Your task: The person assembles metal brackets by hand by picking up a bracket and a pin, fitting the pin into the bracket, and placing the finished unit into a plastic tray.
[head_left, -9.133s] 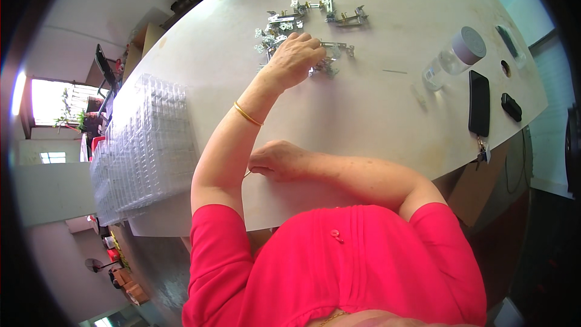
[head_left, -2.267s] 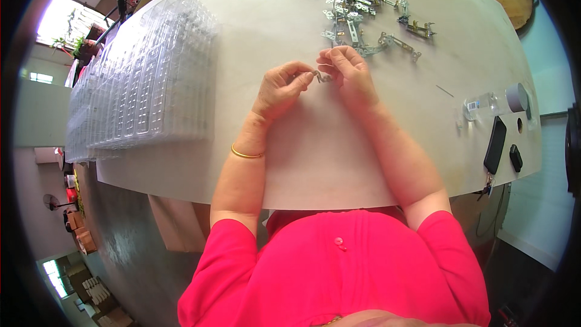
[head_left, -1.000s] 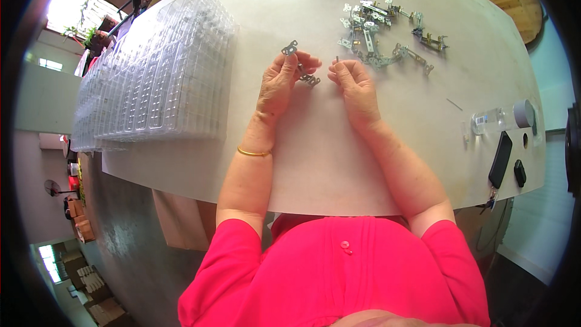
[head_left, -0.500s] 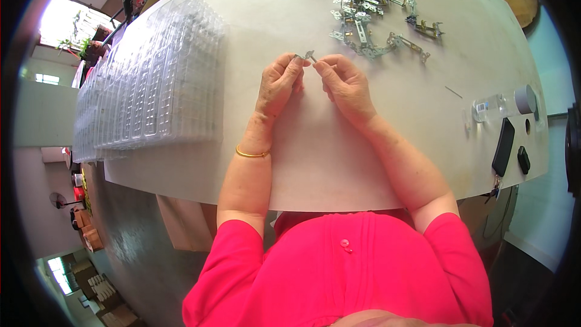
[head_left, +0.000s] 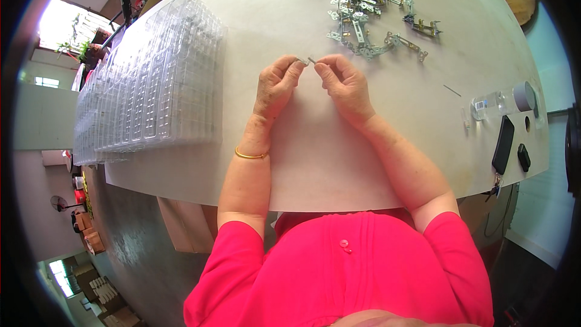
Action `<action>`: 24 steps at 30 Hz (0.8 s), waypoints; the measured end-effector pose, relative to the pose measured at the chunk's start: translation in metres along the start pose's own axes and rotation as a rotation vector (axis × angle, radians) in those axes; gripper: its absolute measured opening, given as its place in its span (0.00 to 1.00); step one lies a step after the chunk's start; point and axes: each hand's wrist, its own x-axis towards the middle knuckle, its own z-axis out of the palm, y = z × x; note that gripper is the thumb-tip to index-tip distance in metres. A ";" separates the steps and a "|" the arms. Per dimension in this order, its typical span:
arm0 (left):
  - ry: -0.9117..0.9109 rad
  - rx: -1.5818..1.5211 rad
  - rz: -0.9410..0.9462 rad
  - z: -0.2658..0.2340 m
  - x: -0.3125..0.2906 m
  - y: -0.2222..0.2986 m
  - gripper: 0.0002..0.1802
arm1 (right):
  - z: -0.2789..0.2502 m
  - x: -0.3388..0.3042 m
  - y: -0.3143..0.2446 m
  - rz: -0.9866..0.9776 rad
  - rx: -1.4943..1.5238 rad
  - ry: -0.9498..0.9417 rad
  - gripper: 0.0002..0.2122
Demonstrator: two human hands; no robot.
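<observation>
Now brought closer together than a second ago: small metal part (head_left: 303, 61) pinched in left hand (head_left: 275, 88), thin pin (head_left: 311, 60) in right hand (head_left: 349, 91). Tabletop (head_left: 327, 163) is exposed between left hand and tray stack (head_left: 160, 79), near edge (head_left: 327, 210) crossed by forearms (head_left: 244, 176).

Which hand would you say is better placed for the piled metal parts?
Probably the right hand: it is nearer the piled metal parts than the left hand, though both pinch small grey pieces.

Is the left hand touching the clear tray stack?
No, the left hand is apart from the clear tray stack, with its fingertips pinching a small metal part.
</observation>
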 end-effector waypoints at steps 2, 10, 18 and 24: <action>-0.007 0.062 0.055 0.002 -0.001 -0.001 0.09 | 0.001 -0.001 -0.001 -0.031 0.003 0.017 0.07; -0.032 0.262 0.205 0.005 -0.002 -0.001 0.07 | 0.001 -0.001 0.001 -0.022 0.006 0.013 0.05; -0.074 0.397 0.340 0.011 -0.004 0.006 0.10 | 0.001 0.004 -0.002 -0.312 -0.248 0.143 0.03; -0.094 -0.303 -0.138 0.003 -0.002 0.009 0.16 | -0.001 0.007 -0.002 -0.085 0.155 0.180 0.05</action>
